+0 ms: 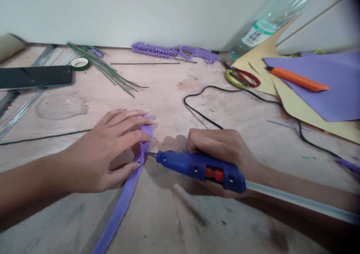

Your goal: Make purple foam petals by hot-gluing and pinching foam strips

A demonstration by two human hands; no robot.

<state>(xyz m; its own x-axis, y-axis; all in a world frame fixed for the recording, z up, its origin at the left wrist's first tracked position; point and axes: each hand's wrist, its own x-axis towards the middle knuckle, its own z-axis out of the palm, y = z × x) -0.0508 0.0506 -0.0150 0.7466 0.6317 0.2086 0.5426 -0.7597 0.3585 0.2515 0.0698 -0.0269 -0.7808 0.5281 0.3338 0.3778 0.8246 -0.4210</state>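
Note:
A long purple strip (123, 205), seemingly foam or paper, runs from the bottom edge up under the fingers of my left hand (108, 151). Those fingertips and the thumb hold it at its upper part, where it looks folded. My right hand (222, 147) is wrapped round a blue hot glue gun (177, 163), whose metal nozzle meets the strip's right edge between my left thumb and forefinger. A clear glue stick (295, 199) juts out of the gun's back. The trigger and the right fingertips are hidden. Beneath my left wrist passes a green stem (45, 137).
Behind lie green stems (104, 68), green tape (80, 63), a phone (36, 77) and a fringed purple flower spike (154, 50). At right are scissors (243, 78), an orange cutter (299, 78), purple sheets (332, 104), a bottle (258, 32) and a black cord (202, 115).

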